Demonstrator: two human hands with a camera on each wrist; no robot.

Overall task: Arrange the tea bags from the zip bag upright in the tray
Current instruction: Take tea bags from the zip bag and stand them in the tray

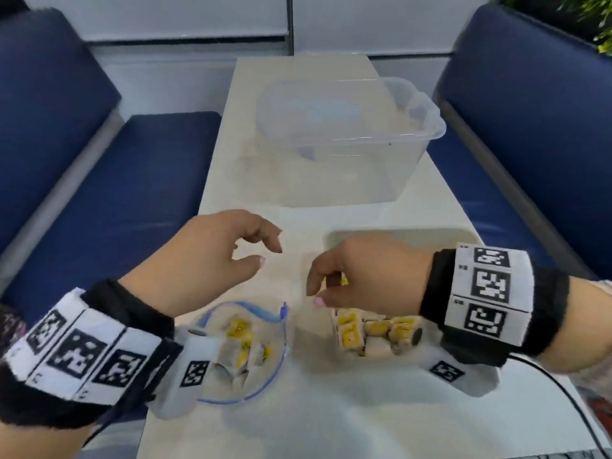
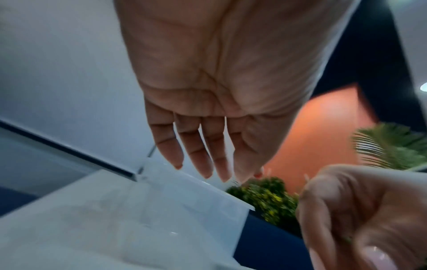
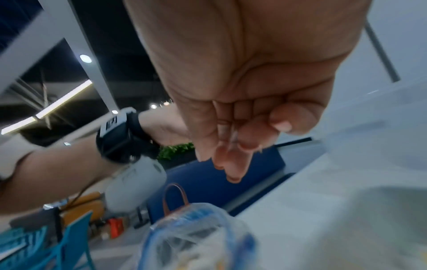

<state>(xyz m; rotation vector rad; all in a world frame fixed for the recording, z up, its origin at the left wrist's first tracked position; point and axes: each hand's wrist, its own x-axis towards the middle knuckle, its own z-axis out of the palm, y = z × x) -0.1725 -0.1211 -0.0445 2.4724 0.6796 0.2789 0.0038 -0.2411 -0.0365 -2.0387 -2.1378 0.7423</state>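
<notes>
- A big clear plastic tub (image 1: pixel 347 140) sits toward the far end of the tabletop (image 1: pixel 331 419), with something pale blue and rounded inside it; it is well apart from both hands.
- Dark blue bench seats (image 1: pixel 109 180) run along both long sides of the tabletop, and green plants (image 2: pixel 272 199) show past the far right corner.
- The zip bag (image 1: pixel 245 349) lies open near the left edge at the near end, yellow-and-white tea bags (image 1: pixel 240 329) bunched inside.
- The tray (image 1: pixel 397 236) is by the right edge; more tea bags stand packed in a row at its near end, partly hidden under the right wrist.
- The left hand (image 1: pixel 212 256) hovers above the tabletop just beyond the zip bag, fingers loosely curved, thumb apart, holding nothing.
- The right hand (image 1: pixel 357 276) is over the tray with fingers curled down; a yellow-printed tea bag shows between fingers and thumb, apparently pinched, though blur hides the exact contact.
</notes>
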